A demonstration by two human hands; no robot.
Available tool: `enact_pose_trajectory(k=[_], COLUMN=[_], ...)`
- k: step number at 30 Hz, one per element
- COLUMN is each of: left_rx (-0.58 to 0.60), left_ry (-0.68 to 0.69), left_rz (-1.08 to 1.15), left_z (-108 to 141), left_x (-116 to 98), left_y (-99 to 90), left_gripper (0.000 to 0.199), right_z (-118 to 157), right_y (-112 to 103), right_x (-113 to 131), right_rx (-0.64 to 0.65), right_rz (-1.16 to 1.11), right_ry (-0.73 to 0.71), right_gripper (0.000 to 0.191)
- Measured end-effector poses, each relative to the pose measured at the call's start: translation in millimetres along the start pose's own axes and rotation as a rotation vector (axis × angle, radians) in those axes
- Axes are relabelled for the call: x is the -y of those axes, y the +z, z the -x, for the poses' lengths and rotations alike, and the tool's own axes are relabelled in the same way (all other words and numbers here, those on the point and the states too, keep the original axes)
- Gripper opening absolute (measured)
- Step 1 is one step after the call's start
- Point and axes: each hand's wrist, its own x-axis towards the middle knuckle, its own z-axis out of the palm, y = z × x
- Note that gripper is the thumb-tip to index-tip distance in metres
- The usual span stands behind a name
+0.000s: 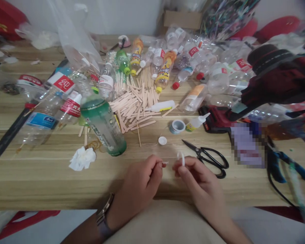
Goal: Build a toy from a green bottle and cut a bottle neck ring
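My left hand (141, 184), with a watch (106, 208) at its wrist, is closed in a pinch; a tiny whitish bit shows at the fingertips, too small to name. Between the thumb and fingers of my right hand (203, 183) is a white plastic ring (182, 158), standing on edge. The two hands are close together but apart, above the table's front. Black-handled scissors (215, 157) lie just beyond my right hand, blades partly open. A small white cap (162, 140) lies ahead of the hands. Left of it stands a green-tinted plastic bottle (104, 125), tilted in view.
A heap of wooden sticks (137, 105) covers the middle, with many plastic bottles (193, 57) behind. Nearby are a grey-blue cup (178, 126), a glue bottle (197, 122), crumpled tissue (82, 158) and rubber bands (95, 145). A red-black power tool (218, 118) stands at right.
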Motion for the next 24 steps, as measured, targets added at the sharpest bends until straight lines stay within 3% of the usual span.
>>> enact_pose_trajectory(k=[2,6,9,11,14,16,18,21,24], left_rx=[0.042,0.103,0.061,-0.057,-0.408,-0.58,-0.642,-0.586,-0.488], left_ry=[-0.004,0.014,0.082,0.18,0.256,0.204,0.079,-0.044,-0.167], left_rz=[-0.006,-0.067,-0.194,-0.275,-0.44,-0.633,-0.783,-0.889,-0.953], left_z=[-1.8,-2.1,3.1,6.2,1.9,-8.0,-20.2,-34.1,-40.1], left_x=[2.3,4.2,6.8,10.5,18.8,25.2,31.5,38.2,38.8], left_y=[0.8,-0.1,-7.3,-16.8,-36.5,-49.2,-58.0,-63.0,-63.9], left_gripper=[0.028,0.029,0.027,0.022,0.017,0.01,0.021,0.044,0.055], right_z=[-5.7,-12.6,-11.6,-9.5,-10.1,-15.6,-24.5,-38.3,-45.7], right_y=[4.9,11.0,4.7,-7.4,-35.1,-55.6,-73.6,-92.1,-102.3], right_x=[-6.2,-6.8,-7.2,-13.2,-29.3,-40.3,-49.9,-62.5,-73.1], right_rx=[-0.008,0.11,0.033,-0.089,-0.316,-0.465,-0.582,-0.532,-0.488], right_rz=[0.023,0.099,0.2,0.275,0.425,0.54,0.703,0.911,1.0], right_ry=[0.018,-0.082,-0.196,-0.236,-0.186,-0.109,-0.078,-0.083,-0.087], right_gripper=[0.016,0.011,0.017,0.015,0.011,0.017,0.024,0.032,0.036])
